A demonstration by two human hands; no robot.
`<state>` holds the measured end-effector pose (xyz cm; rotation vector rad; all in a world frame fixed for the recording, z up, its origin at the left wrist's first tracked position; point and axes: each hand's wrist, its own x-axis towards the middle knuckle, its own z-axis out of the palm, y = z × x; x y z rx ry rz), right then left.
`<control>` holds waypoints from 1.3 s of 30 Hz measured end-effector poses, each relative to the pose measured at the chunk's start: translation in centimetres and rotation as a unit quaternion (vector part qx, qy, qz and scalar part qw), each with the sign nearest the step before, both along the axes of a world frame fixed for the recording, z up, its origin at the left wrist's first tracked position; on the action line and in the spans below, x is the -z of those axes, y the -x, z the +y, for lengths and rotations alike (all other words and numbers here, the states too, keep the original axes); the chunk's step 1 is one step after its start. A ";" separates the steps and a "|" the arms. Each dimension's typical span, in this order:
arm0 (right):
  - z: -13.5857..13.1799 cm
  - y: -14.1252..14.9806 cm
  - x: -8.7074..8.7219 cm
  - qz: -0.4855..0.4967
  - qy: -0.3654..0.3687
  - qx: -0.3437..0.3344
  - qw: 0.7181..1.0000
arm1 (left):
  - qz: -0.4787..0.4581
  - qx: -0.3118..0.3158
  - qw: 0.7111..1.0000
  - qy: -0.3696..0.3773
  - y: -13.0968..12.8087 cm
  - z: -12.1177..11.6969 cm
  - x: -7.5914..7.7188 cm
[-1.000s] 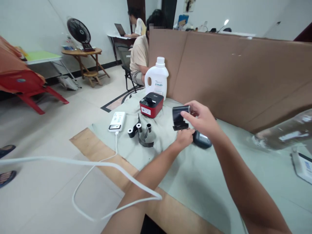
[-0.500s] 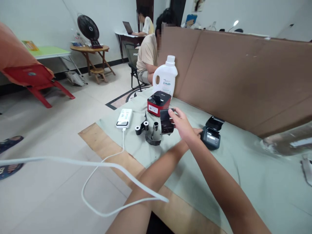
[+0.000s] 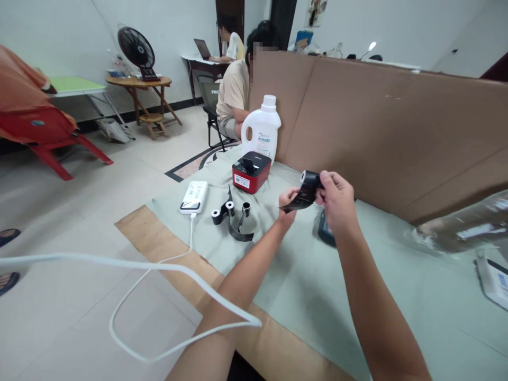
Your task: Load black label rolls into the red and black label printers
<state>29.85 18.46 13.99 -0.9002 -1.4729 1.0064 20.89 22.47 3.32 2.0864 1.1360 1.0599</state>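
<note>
A black ribbon roll [image 3: 310, 181] with a white core is held up above the cloth, a loose strip hanging down to its left. My right hand [image 3: 338, 200] grips the roll's right end between thumb and fingers. At the strip's lower left, my left hand [image 3: 287, 203] has its fingers closed, partly hidden behind the strip. Behind my right wrist sits a small dark printer-like device [image 3: 326, 232], mostly covered from sight. More small black rolls [image 3: 230, 207] with curling strips lie on the cloth to the left.
A red and black box-shaped device [image 3: 251, 173] stands before a white jug [image 3: 262, 132]. A white power bank [image 3: 194, 197] trails a white cable [image 3: 190, 233]. Cardboard [image 3: 373, 116] walls the far side. At right lie clear plastic wrap [image 3: 464, 222] and a white device [image 3: 494, 278]. Two people sit beyond.
The roll has moved right and turned, showing its white core. My left hand has come away from the dark device to the strip. My right hand has shifted right, now covering much of that device.
</note>
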 end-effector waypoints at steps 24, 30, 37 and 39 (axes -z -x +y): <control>1.1 -1.5 1.3 -0.053 0.030 -0.048 0.997 | -0.119 -0.023 0.993 -0.001 8.4 -4.1 -9.2; 1.1 -1.8 1.1 -0.092 0.013 -0.070 0.993 | -0.120 -0.013 0.993 0.020 8.7 -4.3 -9.0; 1.1 -1.6 1.3 -0.065 -0.001 -0.066 0.996 | -0.083 -0.032 0.996 0.005 8.8 -4.8 -9.9; 1.0 -1.6 1.1 -0.071 -0.012 -0.076 0.995 | -0.067 -0.040 0.997 0.010 8.9 -4.8 -10.0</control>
